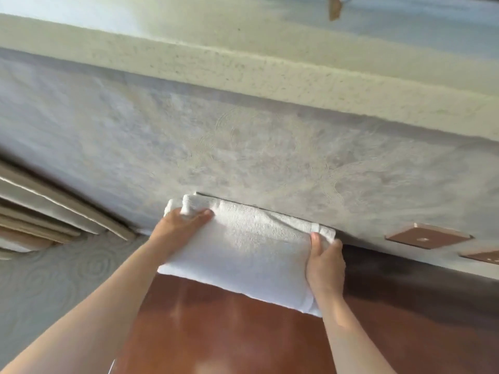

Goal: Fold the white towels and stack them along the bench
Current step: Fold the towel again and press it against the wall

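Note:
A folded white towel (pixel 243 247) lies across the far edge of the glossy brown wooden bench (pixel 216 327), its far side pressed against the grey patterned mattress side (pixel 189 136). My left hand (pixel 183 222) grips the towel's far left corner, thumb on top and fingers tucked under the fold. My right hand (pixel 325 263) grips the towel's right end, thumb on top and fingers wrapped round the edge. Both forearms reach in from the bottom of the view.
A pale cream mattress band (pixel 243 66) runs above the grey side. Two small brown square pads (pixel 428 236) sit at the right by the mattress base. Stacked beige boards (pixel 40 211) lie at the left. Grey swirl-patterned fabric (pixel 54 279) covers the lower left.

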